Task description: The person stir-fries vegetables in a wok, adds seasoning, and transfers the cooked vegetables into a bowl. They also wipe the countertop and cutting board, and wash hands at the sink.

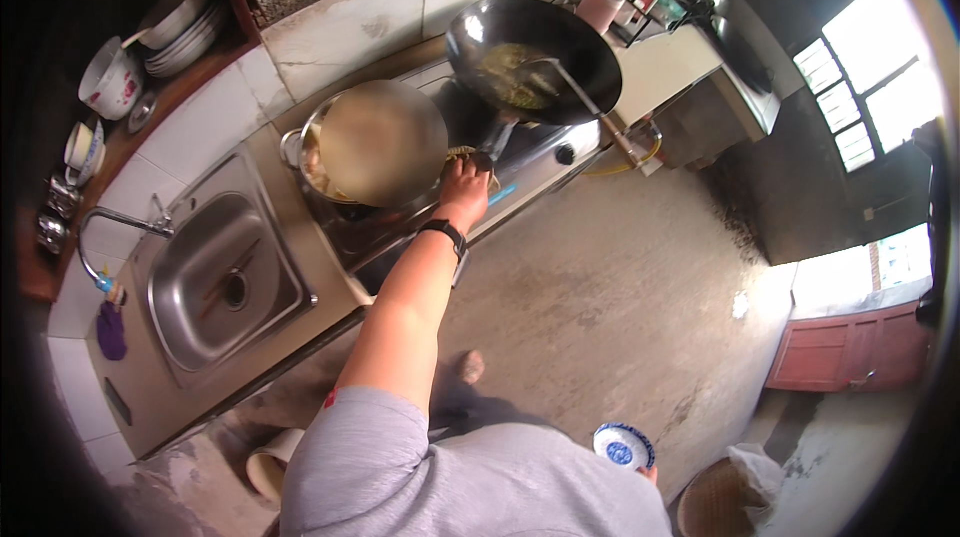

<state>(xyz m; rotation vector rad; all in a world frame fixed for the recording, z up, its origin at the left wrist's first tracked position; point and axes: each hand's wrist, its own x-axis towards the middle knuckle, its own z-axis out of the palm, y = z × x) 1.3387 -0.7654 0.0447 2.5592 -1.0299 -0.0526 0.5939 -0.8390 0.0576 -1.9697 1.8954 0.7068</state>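
My left hand [465,188], with a black band on its wrist, is closed around the handle end of a black wok [592,79]. Oily liquid with green bits lies in the wok. A long-handled metal ladle [581,92] rests in it, its handle crossing the rim. Left of the wok, a steel pot [306,162] stands on the stove [540,154], mostly covered by a blurred, round beige thing [382,143]. Low at the right, a white plate with a blue pattern [621,447] is held at its edge by my right hand [649,474], mostly hidden by my shirt.
A steel sink [180,319] with a tap [124,214] is on the left; chopsticks [229,278] lie in it. Bowls and stacked plates [184,45] stand on the wooden shelf [176,86]. A woven basket [709,499] with a plastic bag is at the lower right, beyond the concrete floor.
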